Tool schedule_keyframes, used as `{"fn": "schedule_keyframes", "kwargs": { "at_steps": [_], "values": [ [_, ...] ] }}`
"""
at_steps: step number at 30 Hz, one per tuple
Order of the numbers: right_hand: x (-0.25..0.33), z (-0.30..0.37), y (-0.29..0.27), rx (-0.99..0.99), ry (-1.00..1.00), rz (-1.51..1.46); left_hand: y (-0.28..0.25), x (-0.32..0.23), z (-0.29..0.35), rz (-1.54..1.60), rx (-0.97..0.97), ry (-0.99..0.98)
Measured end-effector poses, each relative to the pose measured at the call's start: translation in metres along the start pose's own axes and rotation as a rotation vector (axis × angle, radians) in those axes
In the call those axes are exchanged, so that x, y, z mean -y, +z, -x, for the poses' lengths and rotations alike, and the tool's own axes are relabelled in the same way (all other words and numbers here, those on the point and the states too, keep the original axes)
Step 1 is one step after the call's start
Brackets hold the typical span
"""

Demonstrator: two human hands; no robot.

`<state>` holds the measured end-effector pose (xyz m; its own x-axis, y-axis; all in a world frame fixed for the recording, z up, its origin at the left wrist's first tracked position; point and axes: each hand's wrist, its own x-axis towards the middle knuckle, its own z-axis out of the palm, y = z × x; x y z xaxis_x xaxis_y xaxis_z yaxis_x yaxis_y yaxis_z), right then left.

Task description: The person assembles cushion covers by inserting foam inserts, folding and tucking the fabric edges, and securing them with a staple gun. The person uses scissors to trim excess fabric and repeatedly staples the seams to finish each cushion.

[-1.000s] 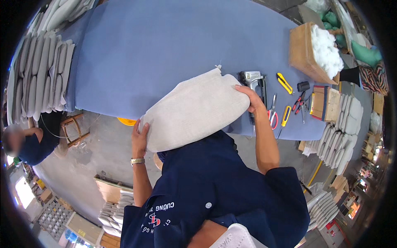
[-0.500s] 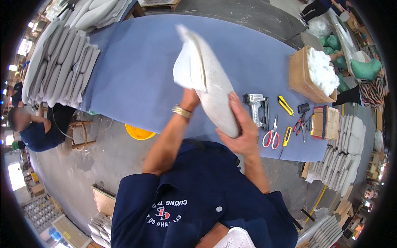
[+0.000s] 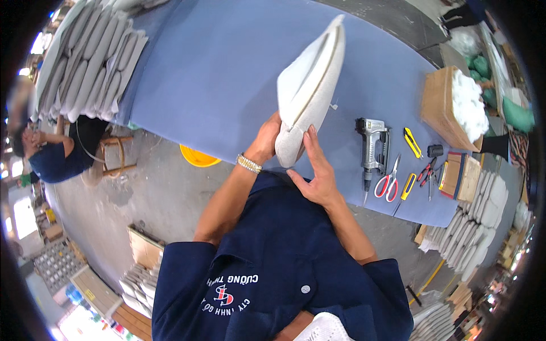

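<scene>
A light grey upholstered pad (image 3: 327, 99) stands tilted on edge above the blue table (image 3: 216, 74), its pointed end away from me. Its left side shows a white underside with a folded rim. My left hand (image 3: 268, 139) grips the pad's near left edge, its fingers partly hidden behind it. My right hand (image 3: 321, 181) has its fingers stretched and apart, the fingertips touching the pad's near right face while the thumb stands off below its end. To the right of the pad lies a metal staple gun (image 3: 373, 142).
Right of the staple gun lie red-and-white scissors (image 3: 387, 186), a yellow screwdriver (image 3: 408, 186), a yellow utility knife (image 3: 413, 142) and pliers (image 3: 426, 169). A cardboard box (image 3: 439, 108) holds white stuffing. Stacked grey pads (image 3: 91, 62) stand at left, near a seated person (image 3: 54, 153).
The pad has turned so its far end swings right, showing more of its white side. My right hand has loosened, its fingers opening off the near end.
</scene>
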<state>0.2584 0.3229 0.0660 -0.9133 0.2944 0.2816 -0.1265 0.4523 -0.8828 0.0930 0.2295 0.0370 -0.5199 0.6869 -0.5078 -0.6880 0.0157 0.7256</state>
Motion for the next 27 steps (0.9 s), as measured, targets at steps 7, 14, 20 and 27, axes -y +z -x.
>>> {"fn": "schedule_keyframes", "kwargs": {
  "at_steps": [7, 14, 20, 27],
  "values": [
    [-0.003, 0.004, 0.005, 0.113, 0.033, 0.113, -0.047, 0.005, 0.020, -0.689, 0.057, 0.163],
    [0.000, -0.021, 0.004, 0.164, 0.098, 0.109, -0.031, 0.021, 0.034, -0.301, 0.024, 0.135],
    [-0.008, -0.032, -0.002, 0.189, 0.177, 0.058, -0.029, 0.023, 0.047, -0.427, -0.023, 0.186],
    [-0.015, -0.024, -0.001, 0.167, 0.242, -0.026, -0.049, 0.046, 0.087, -0.632, -0.084, 0.130]
  ]
}}
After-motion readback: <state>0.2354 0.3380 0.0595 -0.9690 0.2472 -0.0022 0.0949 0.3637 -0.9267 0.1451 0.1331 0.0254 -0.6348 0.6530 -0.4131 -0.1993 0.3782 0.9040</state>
